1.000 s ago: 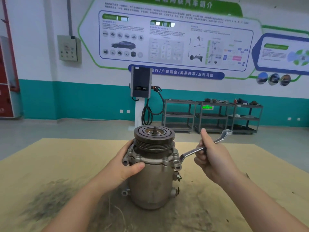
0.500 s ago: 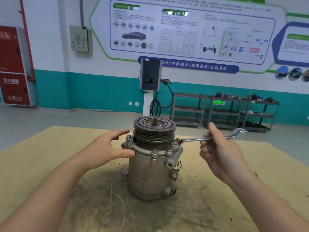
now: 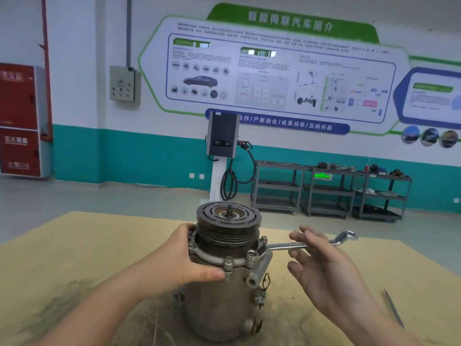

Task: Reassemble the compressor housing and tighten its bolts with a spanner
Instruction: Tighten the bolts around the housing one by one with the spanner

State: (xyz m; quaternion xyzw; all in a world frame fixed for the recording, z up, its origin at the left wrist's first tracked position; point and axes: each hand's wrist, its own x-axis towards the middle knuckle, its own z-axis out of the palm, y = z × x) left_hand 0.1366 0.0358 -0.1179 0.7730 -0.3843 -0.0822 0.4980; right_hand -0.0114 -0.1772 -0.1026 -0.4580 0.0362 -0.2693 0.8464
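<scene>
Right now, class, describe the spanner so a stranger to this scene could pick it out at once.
Find the compressor standing upright on the tan worktable. On its right, a silver spanner sticks out sideways from a flange bolt, with the right hand's fingers resting along its shaft. Unlike the dark pulley and dull housing, it is bright, slim and ends in a ring.

This is an automotive training workshop. The far wall carries a large information board [image 3: 274,73] with a car picture and component diagrams above a teal-painted band. An electric-vehicle charging post [image 3: 222,136] with a coiled cable stands on the bare concrete floor, and to its right metal shelving racks [image 3: 331,193] hold parts. A red fire cabinet [image 3: 20,121] and a grey electrical box [image 3: 124,83] hang at far left.
</scene>
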